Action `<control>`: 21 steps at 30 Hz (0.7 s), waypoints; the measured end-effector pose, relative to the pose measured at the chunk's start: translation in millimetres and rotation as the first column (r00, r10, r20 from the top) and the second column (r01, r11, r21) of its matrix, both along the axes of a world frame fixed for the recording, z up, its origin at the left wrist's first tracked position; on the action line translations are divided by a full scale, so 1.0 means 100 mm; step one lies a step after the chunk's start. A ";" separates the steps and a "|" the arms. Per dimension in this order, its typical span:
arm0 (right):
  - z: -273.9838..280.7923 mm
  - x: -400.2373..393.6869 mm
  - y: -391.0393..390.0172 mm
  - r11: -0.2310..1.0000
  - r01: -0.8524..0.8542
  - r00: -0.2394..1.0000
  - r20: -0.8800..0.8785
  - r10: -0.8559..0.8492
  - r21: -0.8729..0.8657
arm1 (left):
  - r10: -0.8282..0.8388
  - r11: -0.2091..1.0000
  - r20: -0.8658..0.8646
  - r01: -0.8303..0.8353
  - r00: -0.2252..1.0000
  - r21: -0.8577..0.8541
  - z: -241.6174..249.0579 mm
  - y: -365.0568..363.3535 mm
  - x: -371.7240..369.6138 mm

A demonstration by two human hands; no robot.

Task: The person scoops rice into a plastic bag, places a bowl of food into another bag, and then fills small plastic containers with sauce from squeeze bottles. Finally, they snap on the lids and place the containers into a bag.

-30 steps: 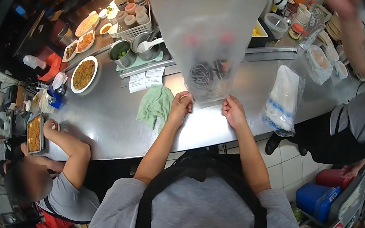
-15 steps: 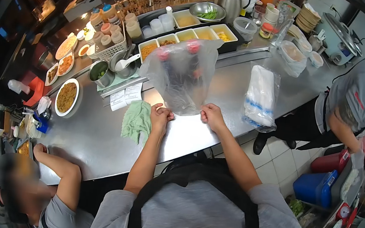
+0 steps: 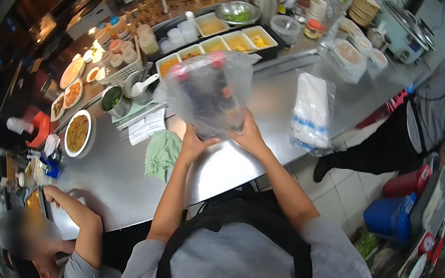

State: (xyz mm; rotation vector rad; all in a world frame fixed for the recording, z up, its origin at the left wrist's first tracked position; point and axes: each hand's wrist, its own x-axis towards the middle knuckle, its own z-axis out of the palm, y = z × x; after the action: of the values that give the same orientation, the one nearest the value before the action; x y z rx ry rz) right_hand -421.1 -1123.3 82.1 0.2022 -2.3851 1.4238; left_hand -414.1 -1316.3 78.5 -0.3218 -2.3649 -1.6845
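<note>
A clear plastic bag with two red-capped dark bottles inside stands over the steel counter. My left hand grips the bag's lower left side, thumb toward the middle. On the lower right side, my right hand holds the same bag, its fingers partly hidden behind the plastic. A crumpled green cloth lies left of my left hand, below printed slips. To the right of the bag rests a pack of white plastic bags.
Food trays and a metal bowl line the counter's back. A plate of brown food sits at left. One person is at lower left, another at right.
Both hands have moved from the bag's bottom edge up onto its lower sides and now clasp it. The person at right has shifted, one leg stretched toward the counter.
</note>
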 end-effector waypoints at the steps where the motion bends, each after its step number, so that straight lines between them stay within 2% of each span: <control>1: -0.02 -0.04 0.02 0.985 -0.160 0.987 -0.034 0.158 -0.060 | -0.002 0.995 0.223 -0.021 0.975 0.102 0.05 0.05 -0.03; 2: -0.02 -0.06 0.07 0.989 -0.134 0.991 -0.031 0.133 -0.064 | -0.026 0.995 0.227 0.004 0.973 0.099 0.03 0.09 -0.07; 4: 0.03 -0.10 0.16 0.971 -0.239 0.970 -0.032 0.239 0.022 | 0.007 0.988 0.197 -0.037 0.980 0.151 -0.08 0.14 -0.21; 5: 0.07 -0.09 0.25 0.975 -0.219 0.975 -0.036 0.220 0.019 | 0.031 0.990 0.194 -0.056 0.980 0.126 -0.14 0.15 -0.27; 7: 0.34 0.12 0.50 0.972 -0.182 0.963 0.228 0.146 0.146 | 0.021 0.996 0.219 -0.040 0.976 0.083 -0.10 0.24 -0.35; 9: 0.92 0.47 0.86 0.972 -0.129 0.894 0.446 0.029 0.195 | 0.025 0.998 0.250 -0.038 0.968 0.049 -0.08 0.35 -0.42; 11: 0.94 0.75 1.26 0.915 -0.057 0.870 0.470 -0.151 0.399 | 0.104 0.994 0.186 -0.095 0.977 -0.056 -0.06 0.51 -0.51; 13: 0.50 0.84 1.56 0.772 0.150 0.907 0.225 -0.357 0.617 | 0.103 0.995 0.172 -0.098 0.980 -0.035 -0.05 0.63 -0.60; 14: 0.26 0.80 1.64 0.771 0.151 0.904 0.229 -0.361 0.618 | 0.102 0.995 0.151 -0.100 0.983 -0.019 -0.04 0.68 -0.64; 15: 0.04 0.67 1.75 0.589 0.355 0.879 -0.043 -0.476 0.726 | 0.086 0.996 0.191 -0.079 0.978 -0.040 -0.04 0.70 -0.70; 16: 0.02 0.55 1.80 0.373 0.551 0.791 -0.326 -0.517 0.747 | 0.087 0.996 0.189 -0.081 0.978 -0.038 -0.06 0.72 -0.73; 17: 0.00 0.47 1.87 0.374 0.551 0.793 -0.330 -0.511 0.746 | 0.045 0.999 0.163 -0.040 0.986 -0.035 -0.08 0.73 -0.75; 19: 0.11 0.30 1.89 0.459 0.381 0.731 0.043 -0.681 0.803 | 0.029 0.999 0.131 -0.024 0.991 -0.037 -0.05 0.70 -0.75; 20: 0.16 0.23 1.88 0.471 0.374 0.746 0.042 -0.665 0.799 | 0.014 0.997 0.169 -0.002 0.986 -0.076 -0.06 0.68 -0.72; 21: 0.23 0.17 1.90 0.542 0.349 0.679 0.193 -0.709 0.764 | 0.002 0.993 0.207 0.022 0.978 -0.114 -0.05 0.67 -0.69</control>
State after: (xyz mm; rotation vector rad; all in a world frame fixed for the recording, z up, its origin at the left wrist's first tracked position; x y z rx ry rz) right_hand -404.0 -932.9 104.8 -0.7988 -2.8794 0.2453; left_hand -483.4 -1249.3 73.8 -0.1845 -2.6218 -1.6613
